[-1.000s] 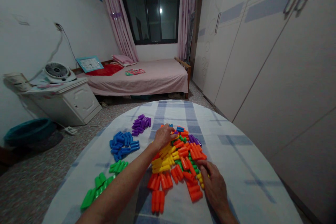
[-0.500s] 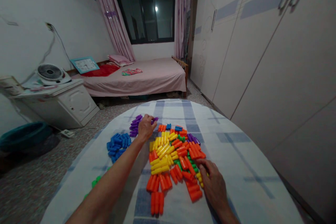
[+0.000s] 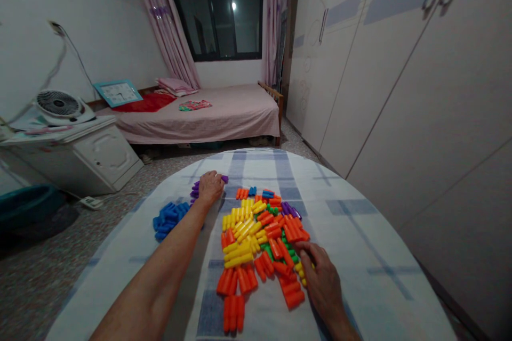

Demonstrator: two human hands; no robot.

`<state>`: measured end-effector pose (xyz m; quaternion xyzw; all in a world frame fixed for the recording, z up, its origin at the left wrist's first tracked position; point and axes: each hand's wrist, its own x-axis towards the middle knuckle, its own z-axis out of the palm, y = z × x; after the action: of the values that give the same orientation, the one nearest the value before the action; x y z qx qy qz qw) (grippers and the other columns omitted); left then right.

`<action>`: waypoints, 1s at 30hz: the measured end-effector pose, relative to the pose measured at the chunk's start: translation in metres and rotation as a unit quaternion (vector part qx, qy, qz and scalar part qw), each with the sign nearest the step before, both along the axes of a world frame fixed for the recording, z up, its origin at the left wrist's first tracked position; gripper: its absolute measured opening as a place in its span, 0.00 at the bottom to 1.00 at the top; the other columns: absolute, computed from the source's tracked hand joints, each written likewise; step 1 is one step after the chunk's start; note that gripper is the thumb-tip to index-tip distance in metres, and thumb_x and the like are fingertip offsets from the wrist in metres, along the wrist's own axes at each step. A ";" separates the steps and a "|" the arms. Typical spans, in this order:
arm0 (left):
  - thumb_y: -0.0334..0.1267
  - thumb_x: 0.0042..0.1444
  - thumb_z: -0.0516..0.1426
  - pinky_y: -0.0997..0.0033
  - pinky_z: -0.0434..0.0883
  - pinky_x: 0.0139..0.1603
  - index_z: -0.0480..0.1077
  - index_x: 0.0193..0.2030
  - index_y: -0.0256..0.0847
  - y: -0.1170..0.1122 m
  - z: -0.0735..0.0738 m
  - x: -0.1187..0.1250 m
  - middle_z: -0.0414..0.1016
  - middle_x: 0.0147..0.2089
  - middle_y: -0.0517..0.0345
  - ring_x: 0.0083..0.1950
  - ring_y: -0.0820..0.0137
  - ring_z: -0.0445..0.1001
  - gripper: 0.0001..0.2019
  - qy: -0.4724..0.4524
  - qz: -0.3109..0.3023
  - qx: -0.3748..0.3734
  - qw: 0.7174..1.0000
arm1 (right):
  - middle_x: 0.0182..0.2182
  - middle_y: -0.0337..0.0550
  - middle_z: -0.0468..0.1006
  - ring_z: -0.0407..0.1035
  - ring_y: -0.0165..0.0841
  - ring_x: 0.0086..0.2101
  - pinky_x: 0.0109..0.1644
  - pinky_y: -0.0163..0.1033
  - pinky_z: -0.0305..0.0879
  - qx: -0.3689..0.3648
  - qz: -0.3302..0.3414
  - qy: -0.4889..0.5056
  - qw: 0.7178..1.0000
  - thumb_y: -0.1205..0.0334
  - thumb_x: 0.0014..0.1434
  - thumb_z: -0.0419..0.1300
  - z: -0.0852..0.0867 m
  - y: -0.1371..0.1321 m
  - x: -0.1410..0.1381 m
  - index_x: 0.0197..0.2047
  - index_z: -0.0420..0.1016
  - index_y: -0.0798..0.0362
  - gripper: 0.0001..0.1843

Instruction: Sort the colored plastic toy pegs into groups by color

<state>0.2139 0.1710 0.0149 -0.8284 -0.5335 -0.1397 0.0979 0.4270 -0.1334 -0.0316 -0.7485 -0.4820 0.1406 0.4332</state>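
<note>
In the head view, my left hand (image 3: pixel 211 187) is closed on a small purple plastic block (image 3: pixel 224 179) whose end sticks out past the fingers. The hand is over the purple pile (image 3: pixel 194 191), partly hiding it. Nearer me lies a pile of blue blocks (image 3: pixel 170 219), with my left forearm beside it. My right hand (image 3: pixel 323 279) rests on the table by the flat figure's right edge, its fingers curved and apart, close to some small yellow blocks (image 3: pixel 300 272). The figure is laid out of yellow blocks (image 3: pixel 242 250), orange blocks (image 3: pixel 294 229), green, blue and purple blocks (image 3: pixel 290 210).
A checked cloth covers the rounded table (image 3: pixel 360 256). Beyond it stand a bed (image 3: pixel 224 117) with a pink sheet and, on the right, a tall wardrobe (image 3: pixel 420 117). To the left are a white cabinet (image 3: pixel 104 160) with a fan (image 3: pixel 60 105) on top and a teal basin (image 3: pixel 30 205).
My left hand has shifted back over the purple pile, with a purple block in its fingers. The view has turned slightly right. My right hand stays by the figure's edge.
</note>
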 end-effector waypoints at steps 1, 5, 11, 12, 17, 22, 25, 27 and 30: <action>0.36 0.57 0.47 0.54 0.62 0.54 0.74 0.40 0.37 -0.002 0.001 0.001 0.71 0.48 0.42 0.55 0.54 0.66 0.15 -0.003 0.001 0.014 1.000 | 0.40 0.42 0.77 0.70 0.34 0.42 0.47 0.38 0.64 0.002 0.000 -0.001 1.000 0.57 0.60 0.48 0.000 0.000 0.000 0.39 0.74 0.49 0.15; 0.34 0.55 0.51 0.50 0.56 0.62 0.72 0.48 0.38 -0.013 0.008 0.019 0.66 0.59 0.43 0.63 0.54 0.57 0.16 -0.047 -0.036 0.058 0.997 | 0.40 0.42 0.77 0.70 0.34 0.42 0.48 0.38 0.64 0.009 0.001 0.000 1.000 0.56 0.60 0.48 0.000 0.001 0.000 0.40 0.74 0.49 0.15; 0.37 0.54 0.55 0.65 0.64 0.56 0.72 0.50 0.43 -0.036 0.009 0.066 0.73 0.50 0.50 0.54 0.63 0.69 0.16 -0.020 -0.203 -0.133 0.970 | 0.40 0.42 0.77 0.70 0.34 0.42 0.48 0.39 0.64 -0.001 0.004 0.001 1.000 0.56 0.60 0.48 0.000 0.001 0.001 0.40 0.74 0.49 0.15; 0.37 0.53 0.56 0.66 0.66 0.54 0.72 0.49 0.44 -0.039 0.009 0.071 0.74 0.49 0.51 0.52 0.63 0.70 0.16 -0.011 -0.205 -0.143 0.968 | 0.40 0.42 0.77 0.70 0.35 0.42 0.48 0.39 0.64 -0.003 0.005 0.002 1.000 0.56 0.60 0.48 0.000 0.001 0.001 0.40 0.74 0.50 0.15; 0.35 0.50 0.57 0.69 0.68 0.46 0.74 0.44 0.45 -0.046 0.008 0.077 0.74 0.43 0.53 0.45 0.64 0.73 0.13 0.003 -0.178 -0.164 0.970 | 0.40 0.42 0.76 0.69 0.34 0.43 0.48 0.39 0.64 0.002 0.009 0.006 1.000 0.57 0.61 0.47 0.000 0.001 0.001 0.40 0.73 0.50 0.15; 0.38 0.55 0.52 0.71 0.69 0.45 0.68 0.55 0.43 -0.050 0.010 0.079 0.67 0.50 0.51 0.44 0.68 0.73 0.20 -0.065 -0.141 -0.138 0.978 | 0.40 0.42 0.76 0.69 0.34 0.42 0.48 0.39 0.63 0.006 0.004 0.006 1.000 0.56 0.60 0.48 -0.001 0.002 0.000 0.40 0.74 0.49 0.14; 0.37 0.55 0.53 0.74 0.68 0.47 0.70 0.53 0.43 -0.057 0.013 0.090 0.67 0.49 0.53 0.45 0.70 0.72 0.18 -0.101 -0.194 -0.142 0.965 | 0.40 0.42 0.76 0.69 0.35 0.43 0.48 0.39 0.63 0.001 0.006 0.007 1.000 0.57 0.60 0.48 -0.002 0.002 0.001 0.40 0.73 0.49 0.14; 0.37 0.54 0.54 0.73 0.67 0.48 0.71 0.51 0.44 -0.062 0.015 0.098 0.67 0.49 0.53 0.47 0.69 0.71 0.17 -0.071 -0.226 -0.156 0.959 | 0.40 0.42 0.76 0.68 0.35 0.43 0.49 0.40 0.62 -0.004 0.008 0.008 1.000 0.57 0.61 0.48 -0.002 0.002 0.001 0.40 0.73 0.49 0.14; 0.39 0.53 0.55 0.72 0.67 0.46 0.71 0.50 0.44 -0.066 0.017 0.109 0.70 0.48 0.53 0.48 0.67 0.71 0.17 -0.019 -0.223 -0.183 0.957 | 0.41 0.43 0.76 0.68 0.35 0.43 0.49 0.40 0.62 -0.008 0.011 0.010 1.000 0.57 0.61 0.48 -0.002 0.001 0.001 0.41 0.73 0.50 0.14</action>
<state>0.3226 0.1052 0.0315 -0.9274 -0.3531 -0.0740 -0.0992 0.4283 -0.1322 -0.0339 -0.7448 -0.4852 0.1564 0.4306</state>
